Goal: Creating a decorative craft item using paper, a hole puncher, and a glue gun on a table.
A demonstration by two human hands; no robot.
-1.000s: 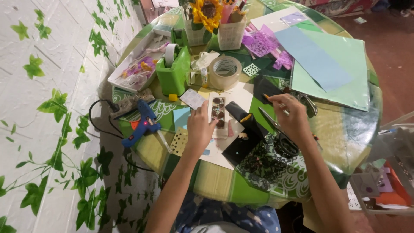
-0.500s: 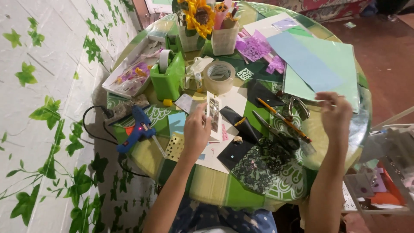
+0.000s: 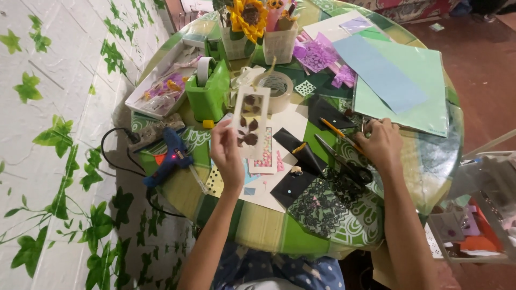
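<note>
While the left hand [image 3: 228, 156] now lifts the pressed-flower card [image 3: 250, 121] upright, pinched above the worktop [image 3: 258, 225], the right hand [image 3: 379, 145] has shifted back onto the scissors [image 3: 344, 161], fingers curled; beyond sits the tape roll [image 3: 275, 88].

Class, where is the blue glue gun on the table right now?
In the head view, the blue glue gun lies at the table's left edge, just left of the left hand.

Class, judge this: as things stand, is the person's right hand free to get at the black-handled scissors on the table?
Probably yes. The right hand rests on the table beside the scissors, with only a pencil lying near; whether it already holds something small cannot be told.
</note>
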